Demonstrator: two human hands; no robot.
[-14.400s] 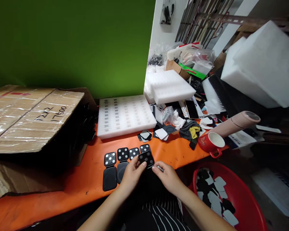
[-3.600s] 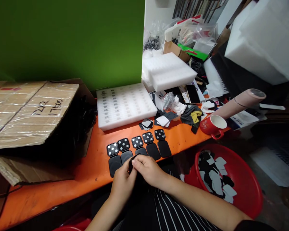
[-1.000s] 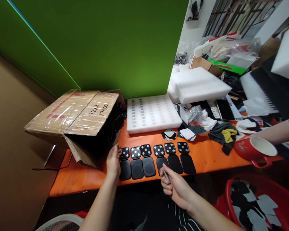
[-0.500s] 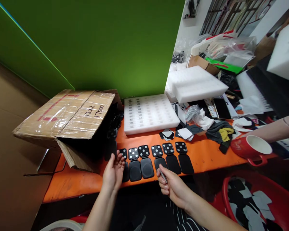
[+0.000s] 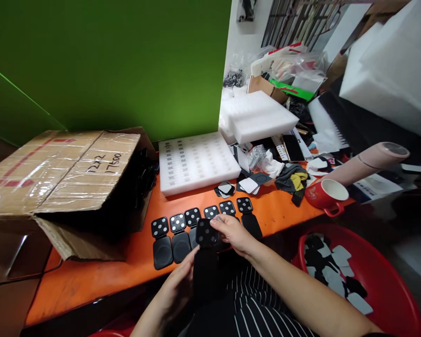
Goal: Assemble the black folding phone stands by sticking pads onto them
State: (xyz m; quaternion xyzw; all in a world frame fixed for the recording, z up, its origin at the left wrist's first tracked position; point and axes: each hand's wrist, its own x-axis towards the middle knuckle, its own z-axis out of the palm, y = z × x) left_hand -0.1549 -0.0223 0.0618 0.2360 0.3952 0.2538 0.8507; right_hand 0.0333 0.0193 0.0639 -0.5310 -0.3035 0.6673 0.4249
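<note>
Over my lap, just before the table's front edge, I hold a black hinged piece [image 5: 204, 267] whose upper square carries white dots. My left hand [image 5: 177, 286] grips its lower flap from the left, fingers closed. My right hand [image 5: 232, 232] has its fingers bent onto the dotted upper square. Behind them, a row of several like pieces [image 5: 178, 232] lies open side by side on the orange table [image 5: 101, 274]; part of the row is hidden by my right hand.
An open cardboard box [image 5: 70, 180] lies on its side at the left. A white foam tray [image 5: 196, 161] sits behind the row, with foam blocks [image 5: 259, 117] and clutter beyond. A red mug [image 5: 323, 194] stands at the right, and a red basin [image 5: 389, 299] of cut pads is below.
My left hand left the row's left end and now grips a black hinged piece. My right hand moved up onto that piece's dotted square. The view swung right.
</note>
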